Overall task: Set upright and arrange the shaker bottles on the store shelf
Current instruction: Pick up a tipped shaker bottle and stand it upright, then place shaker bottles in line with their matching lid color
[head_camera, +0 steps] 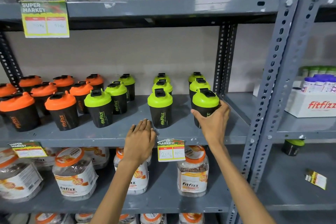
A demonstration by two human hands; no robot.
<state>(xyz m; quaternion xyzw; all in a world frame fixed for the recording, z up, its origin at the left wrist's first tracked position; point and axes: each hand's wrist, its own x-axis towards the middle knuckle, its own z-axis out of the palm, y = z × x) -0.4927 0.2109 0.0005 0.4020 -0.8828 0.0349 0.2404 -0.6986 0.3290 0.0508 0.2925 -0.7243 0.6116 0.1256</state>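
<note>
Standing upright in rows, the shakers [101,109] look nearly done; right hand [212,118] fingers wrap the end bottle [204,104], left hand [140,138] flat, fingers together.

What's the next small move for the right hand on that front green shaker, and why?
Probably let go. The right hand wraps the front green shaker, which already stands upright on the shelf, in line with the two behind it. The left hand rests open on the shelf edge.

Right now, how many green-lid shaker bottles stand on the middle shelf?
9: left column; middle column; right column, front one in the right hand, then.
</note>
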